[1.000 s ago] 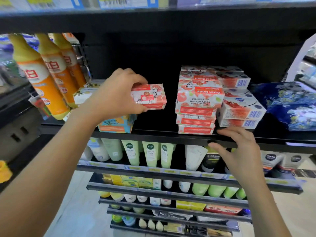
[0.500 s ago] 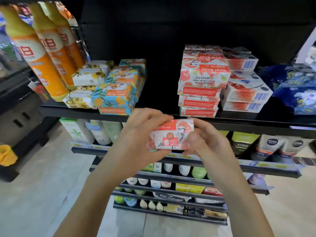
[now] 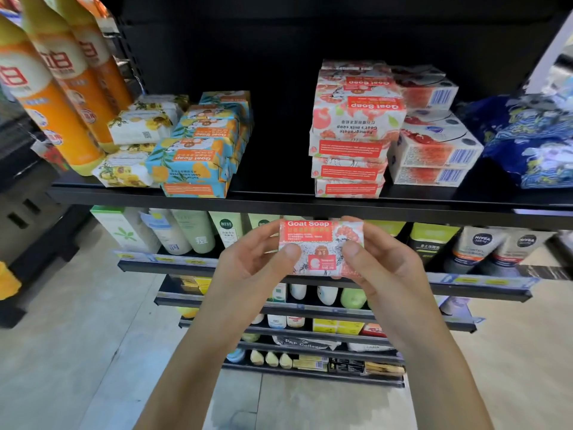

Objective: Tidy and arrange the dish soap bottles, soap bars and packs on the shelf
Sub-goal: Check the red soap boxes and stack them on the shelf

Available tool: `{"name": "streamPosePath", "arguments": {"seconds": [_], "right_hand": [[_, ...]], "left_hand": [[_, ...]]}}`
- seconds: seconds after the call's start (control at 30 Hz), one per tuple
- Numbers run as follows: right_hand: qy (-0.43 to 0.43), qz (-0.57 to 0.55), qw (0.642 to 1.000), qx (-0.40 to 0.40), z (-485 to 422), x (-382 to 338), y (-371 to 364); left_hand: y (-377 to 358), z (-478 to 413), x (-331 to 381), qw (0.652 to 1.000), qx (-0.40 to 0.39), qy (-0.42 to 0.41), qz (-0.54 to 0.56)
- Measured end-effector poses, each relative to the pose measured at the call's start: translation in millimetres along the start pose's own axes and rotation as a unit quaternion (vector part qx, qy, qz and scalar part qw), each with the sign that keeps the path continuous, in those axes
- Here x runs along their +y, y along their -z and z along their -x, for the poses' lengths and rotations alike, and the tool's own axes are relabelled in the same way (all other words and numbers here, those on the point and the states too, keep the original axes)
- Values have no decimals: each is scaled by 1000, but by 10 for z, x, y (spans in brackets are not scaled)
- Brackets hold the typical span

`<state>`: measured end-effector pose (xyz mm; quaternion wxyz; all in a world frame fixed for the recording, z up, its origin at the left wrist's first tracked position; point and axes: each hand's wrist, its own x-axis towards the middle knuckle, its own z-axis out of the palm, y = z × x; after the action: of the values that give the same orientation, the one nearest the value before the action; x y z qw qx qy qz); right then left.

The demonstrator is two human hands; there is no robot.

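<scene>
Nearest the camera, a goat soap bar (image 3: pixel 321 248) was held in the air below the front edge of the top shelf (image 3: pixel 279 198), about midway along it. The bar was a flat rectangular pack in white paper printed with red pomegranates. It had a red band reading "Goat Soap" along its top edge and a small red label low on the face. Its front faced the camera, with the lettering upright.

The left hand (image 3: pixel 248 268) gripped the bar's left end, thumb pressed on the front and curled fingers behind. The right hand (image 3: pixel 384 268) gripped the right end the same way, so both hands were closed around the one bar.

Farther off on the shelf, a stack of pomegranate goat soap bars (image 3: pixel 350 144) stood right of centre, with the top bar's lettering upside down. Just beside it on the right stood red and white soap boxes (image 3: pixel 434 150), and a blue patterned pack (image 3: pixel 527 138) lay at the far right. Left of a bare gap sat blue and orange goat soap bars (image 3: pixel 198 156). Just beside them on the left were white floral soap bars (image 3: pixel 139 128), and orange dish soap bottles (image 3: pixel 62 88) stood at the far left.
</scene>
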<state>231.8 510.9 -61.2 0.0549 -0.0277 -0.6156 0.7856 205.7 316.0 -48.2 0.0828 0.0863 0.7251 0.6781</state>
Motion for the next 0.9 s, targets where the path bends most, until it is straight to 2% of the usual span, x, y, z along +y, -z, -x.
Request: {"name": "streamPosePath", "arguments": {"seconds": [0.23,0.57,0.73,0.9], "right_hand": [[-12,13,1000,-1,5,23,-18],[25,63,997,38,37,44,6],[54,48,997,25,59,43,43],[95,34,995,-6,71,24,91]], "left_hand": [[7,-22,-86,997,28,14,72],[-34,-32,-164,997,16,-12,74],[-61,-14,-159,997,5,-15,72],[-82,13,-137,998,-15,21,57]]}}
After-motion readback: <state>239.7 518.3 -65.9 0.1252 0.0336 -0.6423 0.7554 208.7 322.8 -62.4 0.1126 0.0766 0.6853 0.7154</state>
